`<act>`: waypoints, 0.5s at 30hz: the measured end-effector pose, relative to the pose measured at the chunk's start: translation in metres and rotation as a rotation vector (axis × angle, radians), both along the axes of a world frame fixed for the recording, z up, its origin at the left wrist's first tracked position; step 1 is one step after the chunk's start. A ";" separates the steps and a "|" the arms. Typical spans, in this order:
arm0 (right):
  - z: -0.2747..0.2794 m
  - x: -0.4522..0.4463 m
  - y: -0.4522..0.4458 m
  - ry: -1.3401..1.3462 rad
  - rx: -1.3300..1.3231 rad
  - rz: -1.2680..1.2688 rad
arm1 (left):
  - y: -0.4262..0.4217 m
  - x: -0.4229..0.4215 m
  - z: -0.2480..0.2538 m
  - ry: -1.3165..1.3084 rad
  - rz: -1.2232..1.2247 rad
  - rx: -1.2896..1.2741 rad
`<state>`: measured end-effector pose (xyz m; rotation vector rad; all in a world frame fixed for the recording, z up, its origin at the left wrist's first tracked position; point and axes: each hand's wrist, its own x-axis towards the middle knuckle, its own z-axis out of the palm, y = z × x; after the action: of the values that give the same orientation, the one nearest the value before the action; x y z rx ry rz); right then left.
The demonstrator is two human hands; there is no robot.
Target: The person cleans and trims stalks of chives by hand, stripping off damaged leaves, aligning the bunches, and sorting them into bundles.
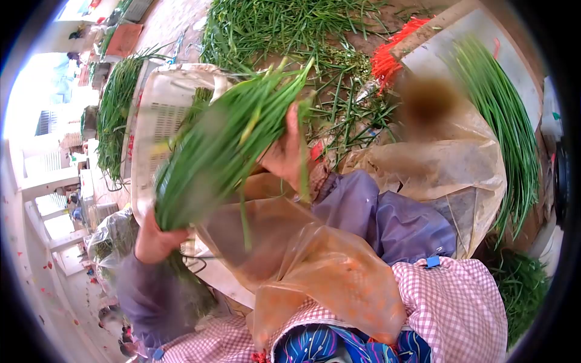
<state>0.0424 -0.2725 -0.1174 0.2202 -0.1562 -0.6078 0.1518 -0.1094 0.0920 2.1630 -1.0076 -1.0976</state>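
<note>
A thick bunch of Chinese chives [227, 142] stretches across the middle of the view, held up between both my hands. My left hand [159, 237] is closed around its lower left end. At the upper right end, my right hand [290, 154] presses against the stalks with its thumb up; its other fingers are partly hidden behind the leaves. Some single leaves hang loose from the bunch. Behind it stands a white plastic basket [158, 109], partly covered by the leaves. A translucent brownish plastic apron [327, 272] covers my lap below.
Loose chives [272, 30] and trimmings are heaped at the top. Red-orange ties [393, 54] lie beside a white board [478, 42]. More long chives [508, 133] rest at the right, and another pile [118, 109] lies beyond the basket. A filled plastic bag [112, 239] stands at the left.
</note>
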 end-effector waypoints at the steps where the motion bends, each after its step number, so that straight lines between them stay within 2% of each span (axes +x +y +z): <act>1: -0.006 0.005 -0.001 0.100 -0.017 -0.129 | 0.025 -0.004 -0.004 -0.078 0.057 0.056; 2: -0.006 0.007 -0.002 0.203 0.105 -0.034 | 0.041 -0.001 -0.001 -0.081 0.052 0.181; 3: -0.004 0.011 0.002 0.201 0.106 -0.015 | 0.056 0.002 0.002 -0.080 0.044 0.308; 4: -0.004 0.014 0.006 0.179 0.121 0.035 | 0.067 -0.003 -0.002 -0.063 0.020 0.194; 5: 0.001 0.017 0.009 0.160 0.134 0.085 | 0.084 -0.002 -0.009 -0.121 -0.014 0.174; 6: -0.003 0.025 0.010 0.300 0.067 0.117 | 0.098 0.001 -0.012 -0.107 -0.031 0.200; 7: -0.003 0.027 0.014 0.299 0.057 0.139 | 0.112 0.003 -0.015 -0.097 -0.046 0.222; 9: -0.006 0.026 0.016 0.280 0.043 0.167 | 0.137 0.002 -0.029 -0.068 0.075 0.168; 11: -0.034 0.037 0.011 0.281 -0.031 0.093 | 0.156 -0.001 -0.046 -0.027 0.177 0.109; 15: -0.046 0.038 -0.015 0.640 -0.059 0.089 | 0.166 -0.014 -0.062 -0.002 0.192 0.047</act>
<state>0.0805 -0.2876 -0.1631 -0.0318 0.4507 -0.5578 0.1376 0.0570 0.0296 2.2457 -0.7629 -1.0373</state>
